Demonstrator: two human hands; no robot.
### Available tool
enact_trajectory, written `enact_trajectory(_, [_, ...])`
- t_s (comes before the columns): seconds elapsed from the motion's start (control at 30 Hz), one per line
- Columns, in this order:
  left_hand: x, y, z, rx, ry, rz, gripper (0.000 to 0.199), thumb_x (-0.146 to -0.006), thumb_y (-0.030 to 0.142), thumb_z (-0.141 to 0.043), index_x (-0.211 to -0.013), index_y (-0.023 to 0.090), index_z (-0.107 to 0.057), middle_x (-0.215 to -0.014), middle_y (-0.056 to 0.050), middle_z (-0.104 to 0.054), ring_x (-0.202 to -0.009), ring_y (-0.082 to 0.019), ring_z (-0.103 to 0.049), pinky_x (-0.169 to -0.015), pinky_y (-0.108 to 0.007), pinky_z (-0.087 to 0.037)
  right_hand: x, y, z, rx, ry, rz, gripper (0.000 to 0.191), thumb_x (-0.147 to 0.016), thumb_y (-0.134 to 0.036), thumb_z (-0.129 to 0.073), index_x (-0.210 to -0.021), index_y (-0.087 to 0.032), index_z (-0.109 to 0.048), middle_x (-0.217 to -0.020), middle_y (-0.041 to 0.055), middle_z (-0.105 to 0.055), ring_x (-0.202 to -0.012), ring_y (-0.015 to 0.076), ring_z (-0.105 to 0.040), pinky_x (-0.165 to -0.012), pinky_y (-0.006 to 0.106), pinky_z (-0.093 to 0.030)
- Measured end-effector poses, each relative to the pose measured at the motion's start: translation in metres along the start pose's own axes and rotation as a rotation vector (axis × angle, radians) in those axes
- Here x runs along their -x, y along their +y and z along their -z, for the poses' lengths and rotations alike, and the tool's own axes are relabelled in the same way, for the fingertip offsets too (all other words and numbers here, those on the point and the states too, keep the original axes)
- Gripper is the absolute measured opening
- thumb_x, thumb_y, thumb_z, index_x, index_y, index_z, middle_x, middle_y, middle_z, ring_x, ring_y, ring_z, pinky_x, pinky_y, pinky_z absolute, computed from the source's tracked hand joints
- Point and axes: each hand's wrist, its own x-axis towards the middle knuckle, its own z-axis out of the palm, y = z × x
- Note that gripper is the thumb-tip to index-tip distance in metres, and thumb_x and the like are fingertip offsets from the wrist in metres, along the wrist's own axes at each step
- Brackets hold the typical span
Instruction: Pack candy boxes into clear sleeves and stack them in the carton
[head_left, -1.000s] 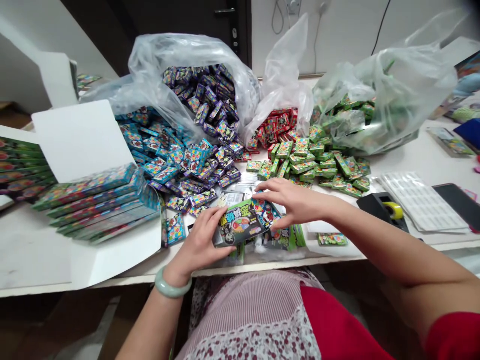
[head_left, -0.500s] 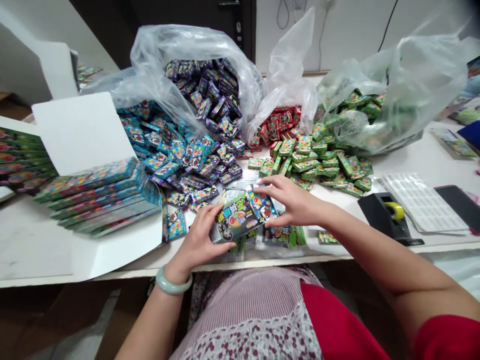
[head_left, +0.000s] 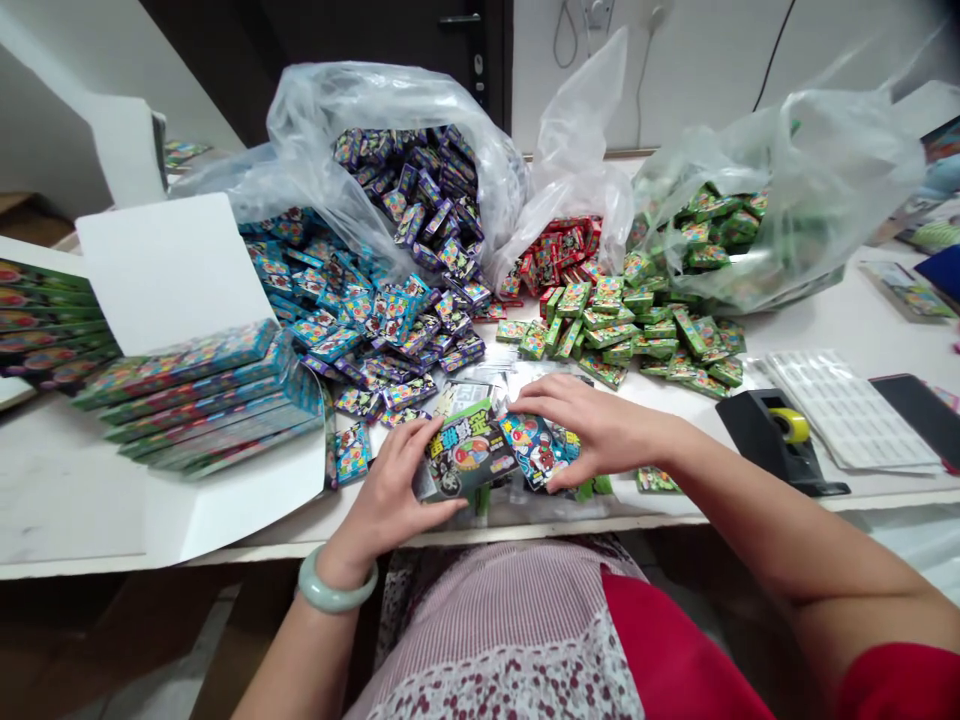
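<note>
My left hand [head_left: 390, 490] is closed on the left side of a flat black packet with a green edge and colourful print [head_left: 469, 455], its thumb along the lower edge. Just to the right, my right hand [head_left: 600, 425] pinches a small blue printed packet [head_left: 534, 452], tilted, its left edge close to the black packet. Whether the two touch I cannot tell. More black-and-green packets and clear plastic lie partly hidden beneath my hands. A small blue box [head_left: 351, 452] lies left of my left hand.
Clear bags spill purple boxes [head_left: 439, 200], blue boxes [head_left: 322, 300], red boxes [head_left: 559, 248] and green boxes [head_left: 607, 320] across the table. An open white carton [head_left: 176, 275] with stacked printed boxes stands at left. At right sit a black tape dispenser [head_left: 772, 440] and white sheets [head_left: 847, 410].
The blue packet has moved down and slightly right with my right hand, away from over the black packet. My left hand has shifted slightly left and down, still holding the black packet.
</note>
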Motion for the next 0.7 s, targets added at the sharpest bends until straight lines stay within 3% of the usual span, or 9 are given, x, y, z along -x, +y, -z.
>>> enact_trajectory(0.3, [0.0, 0.004, -0.001, 0.03, -0.064, -0.042, 0.09, -0.073, 0.045, -0.073, -0.147, 0.028, -0.024, -0.134, -0.013, -0.041, -0.125, -0.033, -0.043, -0.105, -0.052, -0.04, -0.007, 0.006, 0.002, 0.036, -0.018, 0.028, 0.076, -0.074, -0.048, -0.074, -0.137, -0.016, -0.045, -0.131, 0.016, -0.051, -0.12, 0.0287, -0.047, -0.101, 0.047, -0.039])
enact_trajectory(0.53, [-0.006, 0.011, -0.014, 0.076, 0.005, 0.006, 0.089, -0.07, 0.044, -0.075, -0.144, 0.027, -0.027, -0.131, -0.012, -0.043, -0.123, -0.033, -0.043, -0.103, -0.053, -0.041, -0.017, 0.008, -0.019, -0.076, 0.073, 0.01, 0.094, -0.069, -0.052, -0.077, -0.143, -0.017, -0.032, -0.14, 0.0192, -0.043, -0.129, 0.0313, -0.04, -0.107, 0.05, -0.036])
enact_trajectory(0.63, [-0.006, 0.014, -0.019, 0.005, 0.095, 0.04, 0.089, -0.068, 0.043, -0.076, -0.141, 0.024, -0.03, -0.129, -0.013, -0.045, -0.122, -0.033, -0.044, -0.103, -0.053, -0.04, -0.015, 0.0, -0.034, -0.168, 0.247, -0.118, 0.077, -0.074, -0.048, -0.075, -0.137, -0.022, -0.038, -0.145, 0.0167, -0.037, -0.135, 0.031, -0.033, -0.109, 0.053, -0.033])
enact_trajectory(0.7, [-0.006, 0.018, -0.023, -0.047, 0.146, 0.061, 0.088, -0.068, 0.04, -0.076, -0.14, 0.022, -0.03, -0.129, -0.014, -0.046, -0.122, -0.034, -0.044, -0.104, -0.053, -0.038, -0.014, -0.006, -0.044, -0.262, 0.334, -0.239, 0.055, -0.081, -0.039, -0.07, -0.128, -0.024, -0.047, -0.138, 0.0139, -0.043, -0.13, 0.0282, -0.04, -0.103, 0.05, -0.042])
